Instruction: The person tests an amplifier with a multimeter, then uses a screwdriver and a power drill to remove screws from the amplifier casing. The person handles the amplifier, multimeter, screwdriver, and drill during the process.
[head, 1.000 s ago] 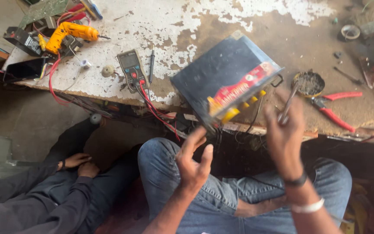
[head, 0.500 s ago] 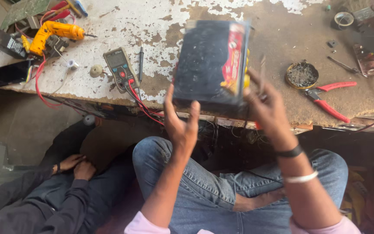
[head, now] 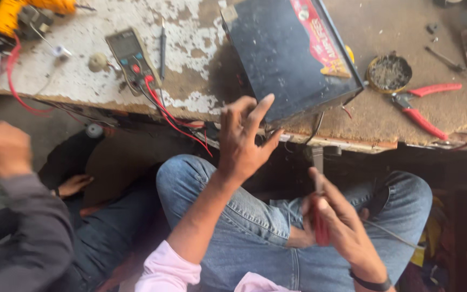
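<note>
Left hand grip spread apart near one black box, right hand clamped on one red-handled screwdriver

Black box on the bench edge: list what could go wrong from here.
1. The black box sits at the bench edge with wires hanging below; only the left hand is near its lower corner, so it might slip off onto the lap.
2. The right hand holds a red-handled screwdriver over the jeans; its tip could snag the wires.
3. A co-worker's arm close by on the left could bump in.
</note>
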